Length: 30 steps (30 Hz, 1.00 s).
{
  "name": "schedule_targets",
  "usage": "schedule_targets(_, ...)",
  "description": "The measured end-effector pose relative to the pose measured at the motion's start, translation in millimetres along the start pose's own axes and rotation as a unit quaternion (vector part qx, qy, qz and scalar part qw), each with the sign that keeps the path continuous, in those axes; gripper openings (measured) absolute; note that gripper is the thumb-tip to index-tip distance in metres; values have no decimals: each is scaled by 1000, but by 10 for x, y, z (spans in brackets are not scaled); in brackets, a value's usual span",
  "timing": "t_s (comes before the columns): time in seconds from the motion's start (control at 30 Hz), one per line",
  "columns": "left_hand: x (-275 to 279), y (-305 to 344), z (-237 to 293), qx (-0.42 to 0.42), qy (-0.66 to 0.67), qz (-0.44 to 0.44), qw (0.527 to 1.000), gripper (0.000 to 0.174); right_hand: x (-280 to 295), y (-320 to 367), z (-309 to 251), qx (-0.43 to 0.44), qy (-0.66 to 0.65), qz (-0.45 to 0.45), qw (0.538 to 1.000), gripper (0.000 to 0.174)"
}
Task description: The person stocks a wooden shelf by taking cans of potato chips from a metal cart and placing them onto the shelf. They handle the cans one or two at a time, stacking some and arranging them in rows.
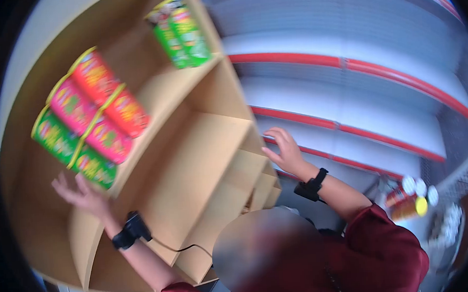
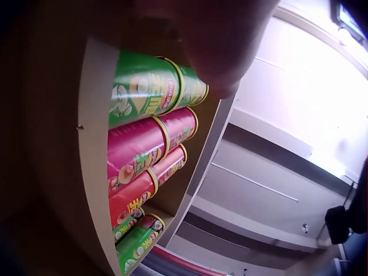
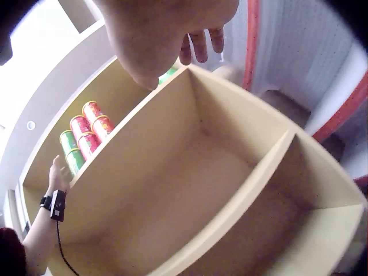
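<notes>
My left hand (image 1: 83, 199) is raised with fingers spread, right beside a stack of two green chip cans (image 1: 96, 169) on the upper wooden shelf. Along that shelf stand a pink stack (image 1: 109, 139) and a red stack (image 1: 129, 115), each two cans high. Farther along, more green chip cans (image 1: 188, 37) stand at the shelf's far end. In the left wrist view, the hand's blurred underside partly covers the upper green can (image 2: 192, 86). My right hand (image 1: 287, 149) hangs in front of the shelf unit's far edge, fingers loosely bent, holding nothing.
The wooden unit has a curved front edge and lower compartments (image 3: 167, 172). White shelves with red edges (image 1: 293, 61) stand to the right. Several bottles, one with a yellow cap (image 1: 421, 206), stand low at the right. A cable (image 1: 181, 249) runs from the left wrist camera.
</notes>
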State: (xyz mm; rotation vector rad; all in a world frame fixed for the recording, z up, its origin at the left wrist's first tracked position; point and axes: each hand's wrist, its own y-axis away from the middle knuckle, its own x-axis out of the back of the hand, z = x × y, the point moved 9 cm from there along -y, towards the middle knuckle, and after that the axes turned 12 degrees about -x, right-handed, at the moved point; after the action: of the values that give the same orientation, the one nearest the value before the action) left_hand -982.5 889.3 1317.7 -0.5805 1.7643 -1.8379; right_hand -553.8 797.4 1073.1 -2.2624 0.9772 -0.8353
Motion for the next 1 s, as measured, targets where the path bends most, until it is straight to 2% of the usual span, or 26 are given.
schedule_targets(0.03, 40, -6, 75, -35, -9, 9, 999, 61, 169, 124, 117, -27, 29, 13, 999, 37)
schedule_targets(0.17, 162, -14, 78, -39, 28, 73, 996, 57, 811, 749, 351, -77, 125, 29, 989, 30)
schedule_targets(0.23, 230, -69, -75, -172, -43, 61, 982, 49, 1136, 1053, 451, -116, 164, 33, 979, 28)
schedule_targets(0.3, 245, 1, -83, -114, -28, 74, 990, 43, 1476, 1316, 500, -143, 208, 55, 966, 26)
schedule_targets(0.37, 232, 113, 223, -188, -10, 76, 979, 39, 1785, 1643, 570, -174, 226, 80, 955, 25)
schedule_targets(0.43, 112, 359, 364, -174, 64, 59, 981, 37, 2090, 1932, 535, -175, 280, 109, 938, 25)
schedule_targets(0.5, -17, 720, 485, -146, 170, 34, 974, 39, 2356, 2270, 605, -213, 294, 136, 922, 22)
schedule_targets(0.57, -229, 1108, 640, -108, 148, -56, 981, 42, 2603, 2634, 687, -259, 311, 163, 900, 20)
schedule_targets(0.73, -544, 1803, 1093, -7, 212, -153, 965, 40, 3123, 3653, 911, -410, 350, 239, 808, 18)
schedule_targets(0.77, -556, 1844, 1105, -6, 216, -154, 964, 40, 3167, 3821, 950, -412, 352, 240, 806, 18)
schedule_targets(0.83, -650, 1934, 1090, 24, 246, -180, 952, 40, 3311, 4259, 1104, -488, 352, 258, 756, 19)
schedule_targets(0.87, -665, 1935, 1133, 43, 254, -178, 950, 40, 3350, 4446, 1156, -491, 354, 263, 752, 19)
schedule_targets(0.93, -715, 1975, 1161, 47, 253, -195, 946, 40, 3450, 4984, 1358, -577, 319, 295, 692, 19)
schedule_targets(1.0, -779, 2044, 1158, 58, 253, -219, 940, 40, 3521, 5380, 1420, -615, 301, 314, 658, 24)
